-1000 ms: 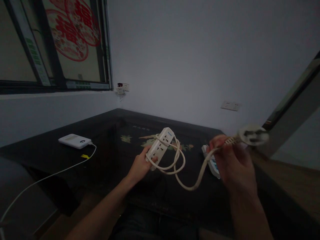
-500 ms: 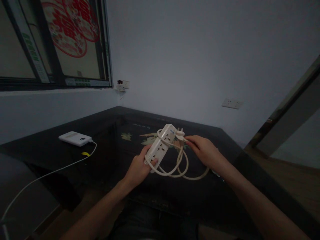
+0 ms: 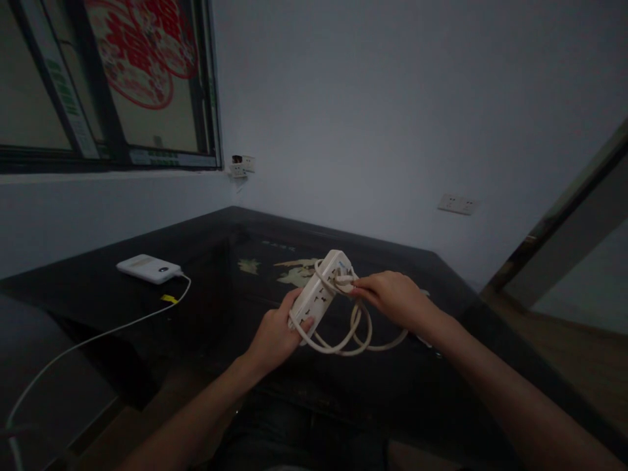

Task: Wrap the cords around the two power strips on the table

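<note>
Plug [image 3: 345, 282] now lowered to far-end sockets of power strip [image 3: 311, 302], insertion unclear; right hand [image 3: 392, 296] pinches plug, left hand [image 3: 275, 330] grasps strip, cord-wrapped, above surface [image 3: 395, 256] toward near edge.

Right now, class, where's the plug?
In the head view, just right of centre: the plug is in the right hand, by the far end of the power strip.
</note>
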Demonstrator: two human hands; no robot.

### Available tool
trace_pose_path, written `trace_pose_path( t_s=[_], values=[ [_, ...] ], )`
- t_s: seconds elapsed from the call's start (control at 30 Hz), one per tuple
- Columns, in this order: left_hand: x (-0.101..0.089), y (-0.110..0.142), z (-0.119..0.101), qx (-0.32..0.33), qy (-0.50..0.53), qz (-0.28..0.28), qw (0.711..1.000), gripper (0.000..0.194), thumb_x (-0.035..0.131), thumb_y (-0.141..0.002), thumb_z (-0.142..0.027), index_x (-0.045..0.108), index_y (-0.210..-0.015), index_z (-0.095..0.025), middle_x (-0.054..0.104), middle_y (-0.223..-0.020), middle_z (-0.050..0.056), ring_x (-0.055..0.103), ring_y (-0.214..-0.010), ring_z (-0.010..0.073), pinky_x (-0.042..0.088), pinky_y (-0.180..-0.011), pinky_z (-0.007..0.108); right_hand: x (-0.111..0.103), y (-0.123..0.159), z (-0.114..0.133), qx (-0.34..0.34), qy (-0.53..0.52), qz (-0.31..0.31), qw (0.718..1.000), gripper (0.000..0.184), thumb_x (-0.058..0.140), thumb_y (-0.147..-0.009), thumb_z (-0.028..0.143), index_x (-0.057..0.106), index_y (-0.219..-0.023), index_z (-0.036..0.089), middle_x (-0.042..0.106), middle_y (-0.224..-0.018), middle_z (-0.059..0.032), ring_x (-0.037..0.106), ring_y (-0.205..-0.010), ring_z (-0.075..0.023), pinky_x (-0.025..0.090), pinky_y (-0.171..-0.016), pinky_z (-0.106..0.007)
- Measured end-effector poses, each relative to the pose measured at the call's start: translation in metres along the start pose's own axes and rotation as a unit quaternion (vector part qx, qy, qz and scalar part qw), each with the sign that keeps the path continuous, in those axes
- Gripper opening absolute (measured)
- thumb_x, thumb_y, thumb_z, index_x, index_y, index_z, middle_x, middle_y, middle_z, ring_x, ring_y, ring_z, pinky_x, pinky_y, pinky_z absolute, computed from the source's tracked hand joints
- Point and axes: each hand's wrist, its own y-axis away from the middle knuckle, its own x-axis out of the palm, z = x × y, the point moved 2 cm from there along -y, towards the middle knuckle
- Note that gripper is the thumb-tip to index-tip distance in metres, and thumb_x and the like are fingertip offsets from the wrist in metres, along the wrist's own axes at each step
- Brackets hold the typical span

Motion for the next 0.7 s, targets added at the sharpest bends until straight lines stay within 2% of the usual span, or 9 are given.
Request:
trace_pose_path(
  t_s=[0.1, 0.2, 0.3, 0.4, 0.5, 0.7],
  values=[
    [0.0, 0.002, 0.001, 0.004, 0.015, 0.01, 1.0, 0.048, 0.058, -0.08, -0.038, 0.046, -0.124, -0.023, 0.07, -0.094, 0.004, 0.067, -0.077, 0.0232, 0.048, -0.065, 0.027, -0.006, -0.004, -0.011, -0.057, -0.1, 0.06, 0.992, 0.031, 0.045, -0.093, 0.033, 0.071, -0.083, 0.02, 0.069, -0.074, -0.0046, 0.059, -0.064, -0.0152, 0.038, -0.06, -0.028],
    [0.0, 0.003, -0.001, 0.008, 0.033, 0.026, 0.999, 0.048, 0.058, -0.08, -0.038, 0.046, -0.123, -0.022, 0.07, -0.094, 0.004, 0.067, -0.077, 0.022, 0.048, -0.066, 0.027, -0.012, -0.004, -0.019, -0.112, -0.209, 0.121, 0.964, 0.033, 0.042, -0.093, 0.035, 0.069, -0.083, 0.018, 0.067, -0.075, -0.0023, 0.057, -0.067, -0.0133, 0.041, -0.064, -0.026],
    [0.0, 0.004, -0.004, 0.015, 0.039, 0.04, 0.998, 0.048, 0.059, -0.079, -0.038, 0.047, -0.122, -0.021, 0.069, -0.088, 0.003, 0.065, -0.072, 0.0206, 0.047, -0.064, 0.026, -0.013, -0.003, -0.028, -0.129, -0.278, 0.164, 0.938, 0.036, 0.041, -0.093, 0.04, 0.066, -0.08, 0.017, 0.064, -0.075, -0.0007, 0.055, -0.07, -0.0128, 0.041, -0.066, -0.025],
    [0.001, 0.005, -0.006, 0.026, 0.033, 0.047, 0.998, 0.048, 0.059, -0.079, -0.037, 0.048, -0.122, -0.02, 0.069, -0.084, 0.003, 0.064, -0.068, 0.0193, 0.046, -0.061, 0.025, -0.009, -0.001, -0.037, -0.118, -0.318, 0.2, 0.919, 0.039, 0.04, -0.092, 0.043, 0.065, -0.079, 0.017, 0.059, -0.072, 0.0004, 0.05, -0.066, -0.0114, 0.039, -0.062, -0.024],
    [0.002, 0.005, -0.007, 0.039, 0.02, 0.044, 0.998, 0.047, 0.058, -0.08, -0.037, 0.046, -0.123, -0.021, 0.069, -0.087, 0.003, 0.065, -0.069, 0.0189, 0.046, -0.06, 0.025, -0.006, 0.0, -0.044, -0.09, -0.357, 0.223, 0.902, 0.041, 0.041, -0.091, 0.047, 0.064, -0.079, 0.016, 0.049, -0.063, 0.0029, 0.04, -0.056, -0.0091, 0.031, -0.052, -0.023],
    [0.002, 0.002, -0.004, 0.065, -0.016, 0.0, 0.998, 0.049, 0.056, -0.082, -0.037, 0.043, -0.128, -0.023, 0.068, -0.102, 0.004, 0.067, -0.079, 0.0207, 0.049, -0.069, 0.026, -0.009, 0.001, -0.045, -0.041, -0.415, 0.212, 0.884, 0.043, 0.043, -0.088, 0.053, 0.059, -0.07, 0.017, 0.037, -0.056, 0.0056, 0.03, -0.049, -0.0078, 0.022, -0.047, -0.023]
  ],
)
